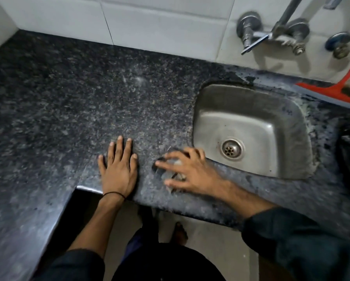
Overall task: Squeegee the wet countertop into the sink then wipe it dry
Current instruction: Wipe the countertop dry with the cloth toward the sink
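Steel sink (251, 110) at 3 o'clock, drain (232, 149) at its bottom. Lays left hand (118, 171) flat, released, on tabletop (68, 98); presses blurred grey cloth (173, 160) under splayed right hand (190, 171).

Left hand (118, 169) flat on countertop (68, 98), right hand (192, 171) pressing cloth (175, 162) (blurred), beside sink (212, 110)

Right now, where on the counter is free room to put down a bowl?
The widest bare patch is the counter between the wall and the left hand, reaching to the left corner. Beside the sink at the front edge it is crowded: the right hand presses a cloth there. Behind the sink, a squeegee takes the right end.
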